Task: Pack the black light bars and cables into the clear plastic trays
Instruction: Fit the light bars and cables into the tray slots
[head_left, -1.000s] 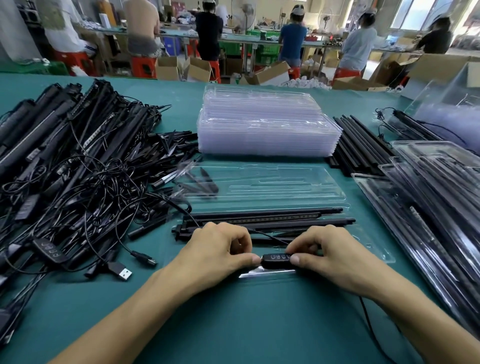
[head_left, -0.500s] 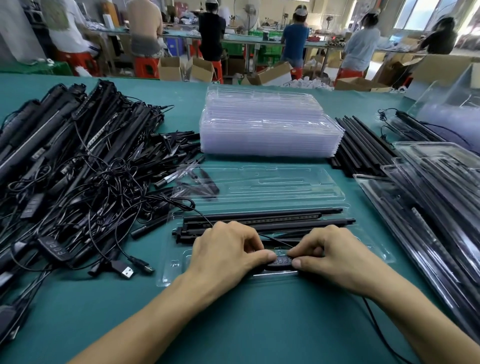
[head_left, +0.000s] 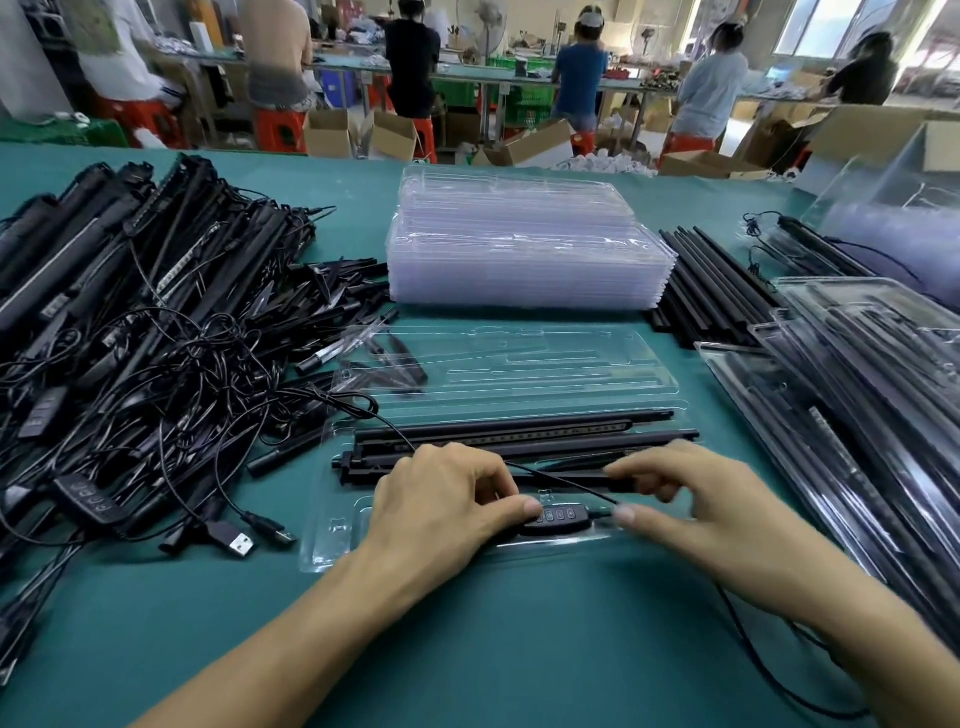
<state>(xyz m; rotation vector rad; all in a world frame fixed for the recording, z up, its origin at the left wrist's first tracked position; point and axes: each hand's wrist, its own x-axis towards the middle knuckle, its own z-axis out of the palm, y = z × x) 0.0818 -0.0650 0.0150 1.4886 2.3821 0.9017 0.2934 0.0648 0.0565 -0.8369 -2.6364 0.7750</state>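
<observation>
The inline controller (head_left: 558, 516) now lies buttons-up in the near slot of the clear tray (head_left: 332, 548); a second ago it was held at the tray's near edge, so seating looks almost done. The light bars (head_left: 519, 439) fill the slots just beyond. The left hand (head_left: 441, 512) presses its thumb on the controller's left end, fingers curled. The right hand (head_left: 691, 504) thumbs the cable (head_left: 566, 483) at the right end; its fingers blur, so I cannot tell whether they pinch.
</observation>
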